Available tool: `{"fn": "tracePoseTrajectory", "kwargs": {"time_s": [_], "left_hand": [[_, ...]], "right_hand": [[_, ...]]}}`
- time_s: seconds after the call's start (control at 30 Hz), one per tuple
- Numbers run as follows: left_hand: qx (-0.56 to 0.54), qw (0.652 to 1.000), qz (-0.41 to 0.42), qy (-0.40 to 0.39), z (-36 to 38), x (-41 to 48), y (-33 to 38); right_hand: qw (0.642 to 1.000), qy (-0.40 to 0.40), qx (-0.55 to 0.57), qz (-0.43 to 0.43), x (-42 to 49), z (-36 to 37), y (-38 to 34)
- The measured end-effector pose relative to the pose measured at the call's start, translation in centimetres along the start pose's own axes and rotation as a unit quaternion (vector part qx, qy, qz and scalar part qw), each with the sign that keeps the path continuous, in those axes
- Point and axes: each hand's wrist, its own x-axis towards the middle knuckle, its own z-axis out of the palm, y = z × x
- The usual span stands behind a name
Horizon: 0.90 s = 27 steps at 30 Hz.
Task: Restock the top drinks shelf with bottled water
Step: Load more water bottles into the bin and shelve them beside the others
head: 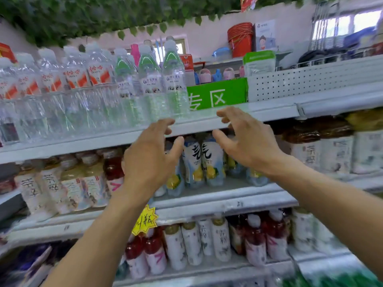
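Clear plastic water bottles (128, 85) are sitting packed along the left of the top shelf (72, 142), ending right beside a green sign (217, 94) that's blocking the row from growing. The left hand (151, 154) and right hand (244, 139) are hovering at the shelf lip, fingers spread and loosely curled, gripping nothing. I'm guessing they're squaring up the end row. Lemon drinks (207, 160) are crowding the shelf underneath.

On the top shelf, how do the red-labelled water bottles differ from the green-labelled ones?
The red-labelled bottles carry a red-and-white band around the middle; the green-labelled bottles have a green shoulder wrap above a white band. The red-labelled bottles fill the left stretch of the top shelf; the green-labelled bottles stand to their right, beside the green sign. Both are clear, pale-capped and upright.
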Motion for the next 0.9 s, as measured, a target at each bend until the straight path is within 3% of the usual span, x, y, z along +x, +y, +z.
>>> {"fn": "tracePoseTrajectory", "kwargs": {"time_s": [0.27,0.53,0.7,0.9], "left_hand": [[-0.062,0.98,-0.004,-0.191,4.9,-10.1,4.2],[-0.128,0.931,-0.007,-0.342,13.8,-17.8,14.3],[-0.224,0.85,-0.051,-0.475,23.5,-23.4,22.7],[-0.308,0.725,-0.214,-0.578,37.9,-33.3,34.3]], "right_hand": [[0.982,-0.121,-0.087,0.114,-13.9,-4.3,5.4],[0.925,-0.25,-0.145,0.246,-25.2,-10.7,15.1],[0.879,-0.285,-0.128,0.36,-33.3,-14.4,25.9],[0.802,-0.369,-0.076,0.463,-43.4,-16.1,41.7]]}}
